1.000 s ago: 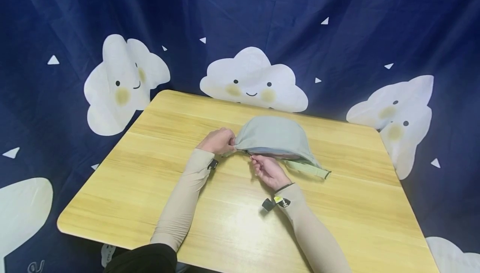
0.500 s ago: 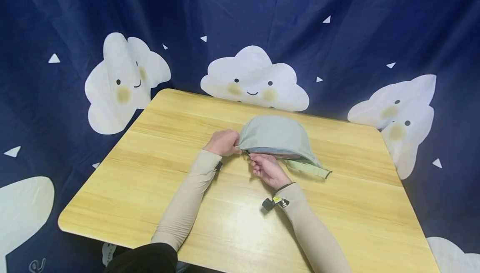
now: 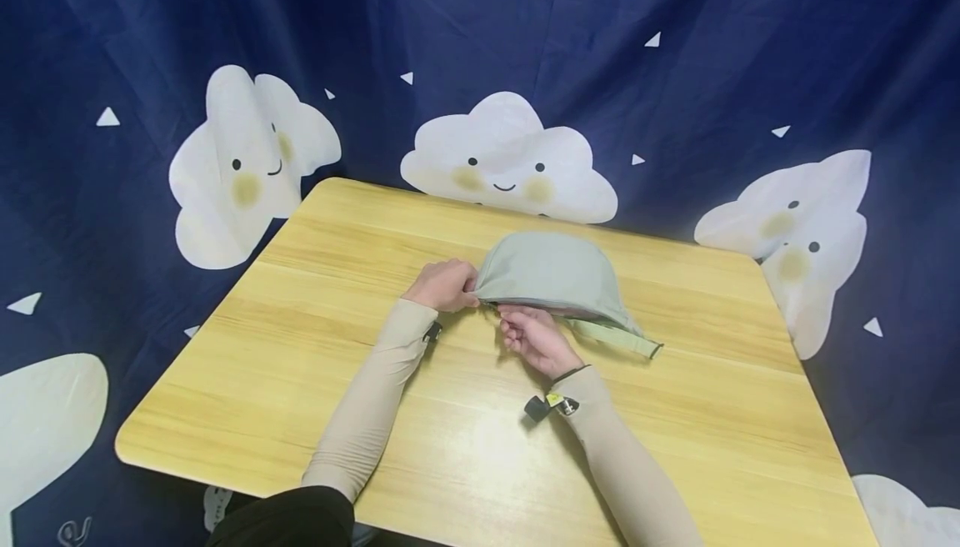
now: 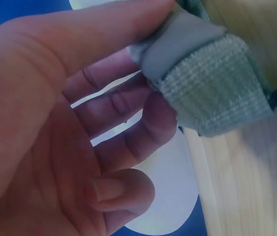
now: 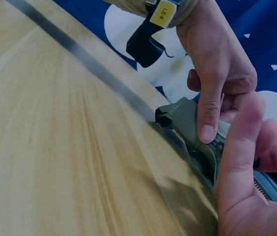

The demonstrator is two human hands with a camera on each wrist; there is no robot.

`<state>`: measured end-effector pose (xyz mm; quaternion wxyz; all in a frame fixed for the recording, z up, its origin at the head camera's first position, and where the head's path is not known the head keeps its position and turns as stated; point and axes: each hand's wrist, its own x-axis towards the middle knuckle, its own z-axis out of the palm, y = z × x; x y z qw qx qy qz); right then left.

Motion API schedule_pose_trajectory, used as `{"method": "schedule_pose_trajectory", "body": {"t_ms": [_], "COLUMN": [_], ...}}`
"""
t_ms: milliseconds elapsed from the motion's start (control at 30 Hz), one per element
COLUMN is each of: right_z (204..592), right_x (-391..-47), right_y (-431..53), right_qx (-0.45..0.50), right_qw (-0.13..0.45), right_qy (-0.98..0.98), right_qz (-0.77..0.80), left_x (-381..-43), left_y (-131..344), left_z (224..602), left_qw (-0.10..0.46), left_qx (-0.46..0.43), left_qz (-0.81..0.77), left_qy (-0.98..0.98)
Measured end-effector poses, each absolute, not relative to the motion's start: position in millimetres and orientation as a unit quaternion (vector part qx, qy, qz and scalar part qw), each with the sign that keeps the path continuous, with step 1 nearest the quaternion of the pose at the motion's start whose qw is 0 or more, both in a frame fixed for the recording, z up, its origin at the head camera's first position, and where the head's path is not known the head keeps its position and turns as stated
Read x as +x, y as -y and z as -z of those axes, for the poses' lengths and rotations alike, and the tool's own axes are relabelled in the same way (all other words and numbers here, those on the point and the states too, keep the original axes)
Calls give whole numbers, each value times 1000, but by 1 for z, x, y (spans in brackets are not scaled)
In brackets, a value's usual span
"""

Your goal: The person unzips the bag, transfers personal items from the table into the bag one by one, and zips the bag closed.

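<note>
A pale grey-green waist bag (image 3: 551, 268) lies on the table, its zipped edge toward me. My left hand (image 3: 444, 284) pinches the bag's left end; in the left wrist view the thumb presses the grey end tab (image 4: 182, 44), with folded webbing (image 4: 217, 88) sticking out beyond it. Just right of it, my right hand (image 3: 538, 341) pinches at the zip near that same end. Up close in the right wrist view, a small dark piece shows between its fingertips, beside the zip teeth (image 5: 262, 188). The zip line gapes a little to the right of this hand.
A light green strap (image 3: 611, 337) trails from the bag's right side over the wooden table (image 3: 285, 380). Behind the table hangs a dark blue curtain (image 3: 480, 22) with white clouds. A small black camera (image 3: 536, 408) sits on my right wrist.
My left hand has shifted slightly right and taken hold closer on the bag's left end. The right hand stays nearly in place at the zip. The bag's front edge sags a little lower.
</note>
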<state>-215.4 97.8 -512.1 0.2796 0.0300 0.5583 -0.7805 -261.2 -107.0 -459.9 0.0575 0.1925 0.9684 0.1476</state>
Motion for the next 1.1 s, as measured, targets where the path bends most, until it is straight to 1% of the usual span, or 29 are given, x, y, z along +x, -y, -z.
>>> {"method": "schedule_pose_trajectory", "body": {"t_ms": [267,1100], "right_z": [511,510], "right_x": [-215,-217], "right_y": [-103,-111], "right_qx": [39,74], "right_qw": [309,291], "right_qy": [-532,-513], "right_qz": [788,804], "left_x": [-262,-264], "left_y": [108,113], "left_z": [458,460], "left_qw": [64,77], "left_qx": [185,190], "left_qz": [-157,-174], "left_qy": [-968,-963]}}
